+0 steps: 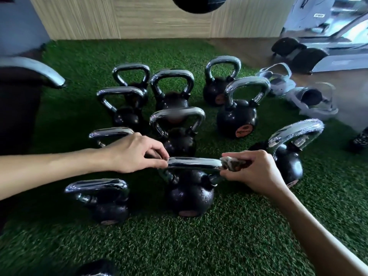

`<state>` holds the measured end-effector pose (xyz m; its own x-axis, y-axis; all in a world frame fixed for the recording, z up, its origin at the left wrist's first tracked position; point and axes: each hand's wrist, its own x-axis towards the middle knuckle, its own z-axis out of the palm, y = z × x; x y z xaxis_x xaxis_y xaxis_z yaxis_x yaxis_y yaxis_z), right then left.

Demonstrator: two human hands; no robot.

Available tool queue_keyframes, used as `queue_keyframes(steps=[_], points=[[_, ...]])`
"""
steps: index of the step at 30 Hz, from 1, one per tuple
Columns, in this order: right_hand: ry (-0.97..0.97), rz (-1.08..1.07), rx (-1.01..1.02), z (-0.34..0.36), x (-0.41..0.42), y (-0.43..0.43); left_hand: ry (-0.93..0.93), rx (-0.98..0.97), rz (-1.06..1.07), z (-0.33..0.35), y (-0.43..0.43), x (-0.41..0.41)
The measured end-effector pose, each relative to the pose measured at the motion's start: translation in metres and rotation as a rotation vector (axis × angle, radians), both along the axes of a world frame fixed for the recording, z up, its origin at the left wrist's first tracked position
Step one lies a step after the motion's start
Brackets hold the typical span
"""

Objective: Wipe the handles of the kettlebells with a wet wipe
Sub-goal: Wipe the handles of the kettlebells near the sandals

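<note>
Several black kettlebells with chrome handles stand on green artificial turf (229,236). The nearest middle kettlebell (189,198) has its handle (194,162) between my two hands. My left hand (137,153) pinches the handle's left end with thumb and fingertips. My right hand (253,170) grips a crumpled, dirty wet wipe (231,163) wrapped round the handle's right corner. Another kettlebell (103,200) stands to the left, one more (288,154) to the right behind my right hand.
More kettlebells (237,114) fill the turf behind. A large chrome handle (33,68) on a dark body stands at the far left. Clear plastic wrappings (316,102) lie at the right, near machine bases (302,54). A black ball (197,4) hangs at the top.
</note>
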<state>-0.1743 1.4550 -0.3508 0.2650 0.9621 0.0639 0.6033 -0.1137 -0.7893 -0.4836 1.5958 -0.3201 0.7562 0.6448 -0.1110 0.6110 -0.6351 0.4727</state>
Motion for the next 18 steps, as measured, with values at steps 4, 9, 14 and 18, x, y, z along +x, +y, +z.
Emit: queue_keyframes(steps=[4, 9, 14, 18], points=[[-0.051, -0.007, 0.065, -0.003, -0.002, 0.002, -0.076, -0.041, 0.028, -0.008, -0.005, -0.004], [-0.202, 0.069, 0.022, 0.013, 0.000, 0.001, 0.166, -0.101, -0.093, 0.022, 0.010, 0.011], [-0.417, 0.108, -0.089, 0.060, 0.018, 0.001, 0.049, 0.092, -0.168, 0.061, 0.026, 0.092], [-0.434, 0.060, 0.032, 0.097, 0.048, 0.003, -0.039, 0.097, -0.128, 0.058, 0.019, 0.169]])
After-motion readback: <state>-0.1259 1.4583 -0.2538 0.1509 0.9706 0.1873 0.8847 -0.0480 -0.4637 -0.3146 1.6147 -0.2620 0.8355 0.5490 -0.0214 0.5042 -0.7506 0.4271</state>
